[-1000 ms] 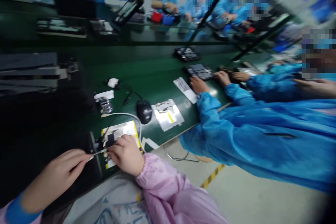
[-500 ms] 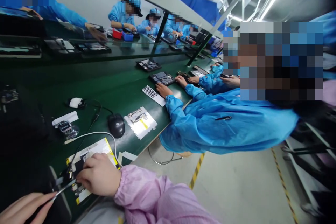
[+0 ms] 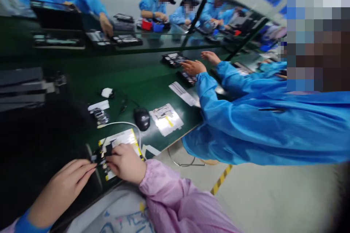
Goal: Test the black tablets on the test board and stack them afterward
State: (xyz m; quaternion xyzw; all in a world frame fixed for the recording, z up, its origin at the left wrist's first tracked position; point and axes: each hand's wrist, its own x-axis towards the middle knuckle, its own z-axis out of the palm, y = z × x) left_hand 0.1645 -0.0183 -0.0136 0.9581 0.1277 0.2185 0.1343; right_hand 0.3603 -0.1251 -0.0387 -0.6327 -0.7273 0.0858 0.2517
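My right hand [image 3: 126,162], in a pink sleeve, rests with curled fingers on a small dark part [image 3: 105,152] lying on a white sheet with yellow edges [image 3: 123,139] at the near edge of the green bench [image 3: 142,76]. My left hand [image 3: 64,185] is pinched around thin metal tweezers [image 3: 94,164], their tip touching the same dark part. What exactly the right fingers grip is blurred.
A black mouse [image 3: 142,118], a white cable [image 3: 120,123], a white card with parts [image 3: 166,118] and a small metal piece [image 3: 100,115] lie beyond my hands. A person in a blue coat [image 3: 262,120] sits close on the right, hands over dark trays [image 3: 174,59]. Other workers sit across the line.
The view has swung back down and left. My left hand has moved up into view toward the part. The neighbour's hands have lifted from the bench and reached further along it.
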